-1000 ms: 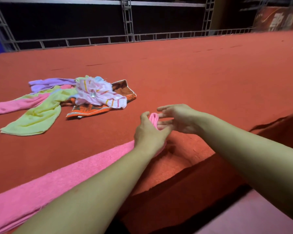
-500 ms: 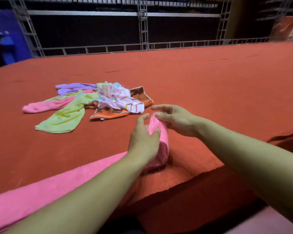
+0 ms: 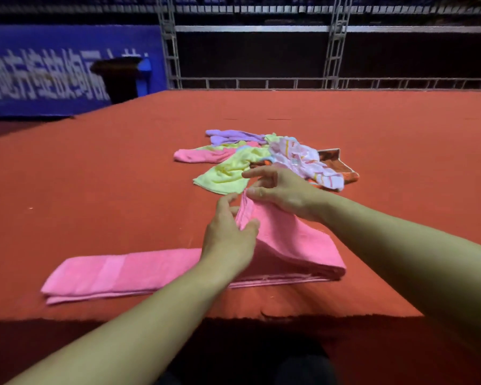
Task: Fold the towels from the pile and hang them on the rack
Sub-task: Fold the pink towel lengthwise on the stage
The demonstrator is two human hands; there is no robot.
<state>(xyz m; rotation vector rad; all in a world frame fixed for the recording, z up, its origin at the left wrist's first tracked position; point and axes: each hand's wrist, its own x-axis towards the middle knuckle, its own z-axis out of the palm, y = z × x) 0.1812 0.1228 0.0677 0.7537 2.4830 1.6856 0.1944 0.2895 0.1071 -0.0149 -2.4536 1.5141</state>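
A long pink towel (image 3: 128,270) lies folded lengthwise along the near edge of the red table (image 3: 95,176). Its right end is lifted off the table and doubled back toward the left. My left hand (image 3: 228,234) pinches the raised end from the near side. My right hand (image 3: 281,190) grips the same end from above, thumb and fingers on the fabric. Behind my hands lies the pile of towels (image 3: 261,159): purple, pink, yellow-green, a striped white one and an orange patterned one. No rack is in view.
The table's front edge (image 3: 233,319) runs just below the pink towel. A metal truss frame (image 3: 331,81) stands behind the table. A blue banner (image 3: 53,73) and a dark stand (image 3: 120,79) are at the back left.
Both hands have lifted the pink towel's right end higher and carried it leftward over the rest. The view has swung left, so the whole towel now shows.
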